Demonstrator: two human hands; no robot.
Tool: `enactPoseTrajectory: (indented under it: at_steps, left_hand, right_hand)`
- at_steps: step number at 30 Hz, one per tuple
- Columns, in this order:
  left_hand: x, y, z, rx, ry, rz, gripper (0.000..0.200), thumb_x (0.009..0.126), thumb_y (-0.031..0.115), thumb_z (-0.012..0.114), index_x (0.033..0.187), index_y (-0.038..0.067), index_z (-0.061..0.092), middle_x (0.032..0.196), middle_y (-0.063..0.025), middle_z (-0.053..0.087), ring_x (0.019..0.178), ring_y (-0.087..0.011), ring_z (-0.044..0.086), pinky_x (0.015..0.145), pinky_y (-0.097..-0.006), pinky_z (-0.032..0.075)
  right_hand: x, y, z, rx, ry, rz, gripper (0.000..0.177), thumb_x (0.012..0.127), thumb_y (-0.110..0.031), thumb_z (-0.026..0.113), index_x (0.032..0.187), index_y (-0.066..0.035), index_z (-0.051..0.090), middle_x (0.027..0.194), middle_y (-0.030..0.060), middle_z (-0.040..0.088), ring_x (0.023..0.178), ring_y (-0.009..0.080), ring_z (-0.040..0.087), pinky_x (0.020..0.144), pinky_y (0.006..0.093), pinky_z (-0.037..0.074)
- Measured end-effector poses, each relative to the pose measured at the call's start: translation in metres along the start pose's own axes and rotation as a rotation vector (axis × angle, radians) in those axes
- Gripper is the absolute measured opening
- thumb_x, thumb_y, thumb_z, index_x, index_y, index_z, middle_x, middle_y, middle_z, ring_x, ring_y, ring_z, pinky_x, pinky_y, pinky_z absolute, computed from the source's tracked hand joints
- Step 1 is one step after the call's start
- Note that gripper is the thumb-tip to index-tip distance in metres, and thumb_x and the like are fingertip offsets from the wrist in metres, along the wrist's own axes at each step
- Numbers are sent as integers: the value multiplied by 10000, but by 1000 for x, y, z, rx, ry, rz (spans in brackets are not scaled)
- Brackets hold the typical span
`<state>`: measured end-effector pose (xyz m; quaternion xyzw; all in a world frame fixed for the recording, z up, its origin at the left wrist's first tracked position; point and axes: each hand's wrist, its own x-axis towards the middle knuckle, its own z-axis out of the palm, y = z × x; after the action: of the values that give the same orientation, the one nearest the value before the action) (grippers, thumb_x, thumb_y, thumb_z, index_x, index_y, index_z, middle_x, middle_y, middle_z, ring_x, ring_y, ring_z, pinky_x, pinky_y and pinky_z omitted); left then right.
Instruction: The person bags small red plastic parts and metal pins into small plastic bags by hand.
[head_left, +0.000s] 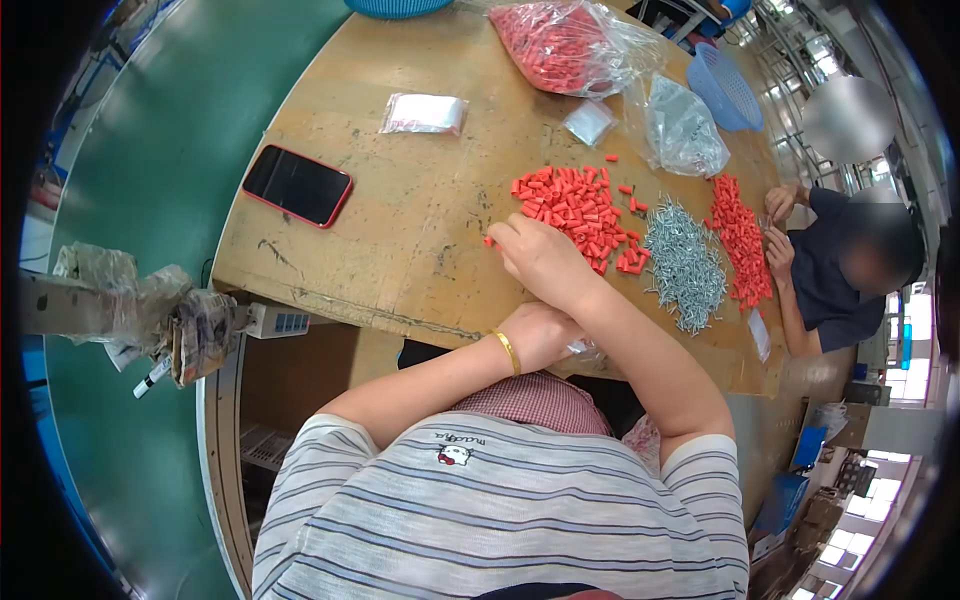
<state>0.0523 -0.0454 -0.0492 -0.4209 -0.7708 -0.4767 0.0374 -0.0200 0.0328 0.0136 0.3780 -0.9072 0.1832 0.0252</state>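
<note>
My right hand [540, 262] reaches across the table, fingers drawn together, with a small red plastic plug [488, 241] at the fingertips. Beneath that forearm, my left hand [540, 335] is closed at the table's front edge. A bit of clear plastic bag [583, 349] sticks out of it; the rest is hidden. Just beyond my right hand lies a pile of red plastic plugs [575, 205], with a few strays around it. A heap of small silvery screws [686, 265] is to its right.
At the right, a co-worker [845, 260] has both hands by another red plug pile [740, 240]. Farther back are a big bag of red plugs [560, 50], clear bags [685, 125] and a blue basket [725, 88]. A phone [298, 186] and a packet [425, 114] lie left.
</note>
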Motion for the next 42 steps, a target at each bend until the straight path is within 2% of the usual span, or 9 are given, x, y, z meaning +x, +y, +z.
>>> enactPoseTrajectory:
  at_steps: [5,8,16,23,26,29,34,38,42]
  left_hand:
    - [4,2,0,-16,143,18,278,828,215,667,1052,50,674,939,-168,691,853,-372,655,775,-434,527]
    - [1,1,-2,-49,47,-49,238,850,225,664,1004,46,690,925,-162,694,863,-362,656,784,-424,525]
    - [6,8,-8,-148,49,-168,122,812,135,729,909,66,703,878,-99,691,809,-297,660,742,-379,529]
    - [4,4,-4,57,72,-73,149,772,76,742,915,89,700,823,-82,660,751,-276,636,661,-370,523]
    - [8,15,-7,38,93,10,133,752,131,691,884,135,671,769,-53,607,750,-255,626,638,-370,518]
    - [10,20,-10,41,131,52,132,761,112,678,888,146,675,779,-32,617,740,-233,623,633,-354,519]
    - [7,17,-11,49,166,67,229,718,29,726,926,123,704,789,-39,642,703,-236,613,606,-343,508]
    - [7,17,-12,43,138,85,214,728,61,725,930,128,704,818,-43,648,721,-239,624,623,-351,517]
    - [7,17,-11,42,55,91,160,767,116,705,925,135,709,850,-51,653,753,-246,642,647,-368,527]
  right_hand:
    - [20,-3,24,-208,-81,-123,134,785,-40,593,905,-15,540,867,135,556,792,292,620,649,406,524]
    - [13,9,28,-202,-49,-46,132,781,-45,598,892,-5,540,856,123,566,781,267,630,653,388,532]
    - [-100,11,-57,550,163,574,166,844,-77,695,1003,-39,667,938,54,636,800,144,640,718,277,515]
    - [-161,0,-40,453,312,488,112,826,-102,700,924,-53,675,910,64,643,933,231,618,802,340,494]
    - [-159,0,-49,301,268,318,88,838,-103,684,910,-54,677,919,69,645,969,241,607,837,350,481]
    - [-161,9,-53,237,117,269,119,840,-116,682,929,-38,671,927,89,645,923,243,626,808,351,492]
    - [-153,7,-58,582,43,573,135,848,-101,675,951,-17,653,915,83,629,803,177,621,716,325,496]
    - [-154,12,-59,430,77,325,125,849,-71,644,960,-15,653,893,91,612,789,215,615,709,332,499]
    - [-125,14,-56,319,104,283,150,840,-78,639,980,-24,649,908,111,611,836,271,618,737,362,505]
